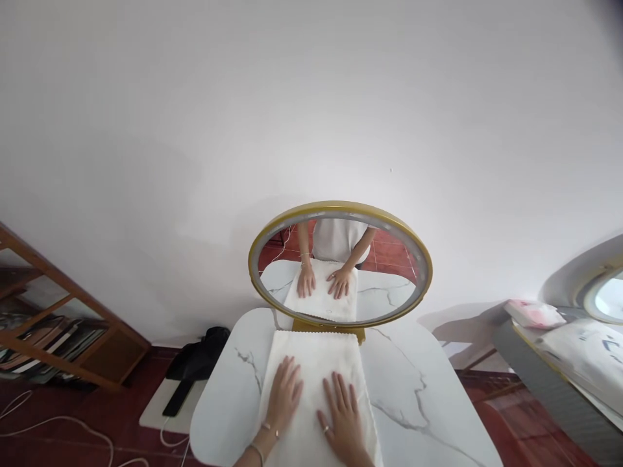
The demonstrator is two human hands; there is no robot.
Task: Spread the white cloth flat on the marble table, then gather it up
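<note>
A white cloth with a scalloped edge lies flat on a white marble-patterned table. My left hand rests on the cloth's left part, palm down, with its fingers stretched out. On the right part of the same cloth, my right hand lies flat with fingers spread and a ring on one of them. Neither hand grips anything. Just beyond the cloth stands an oval-looking mirror in a gold frame, reflecting both hands and the cloth.
To the left are a wooden shelf with books and a black item on the floor. White cables run over the red floor. At right, a side table bears a pink-and-white packet, a white bag and another round mirror.
</note>
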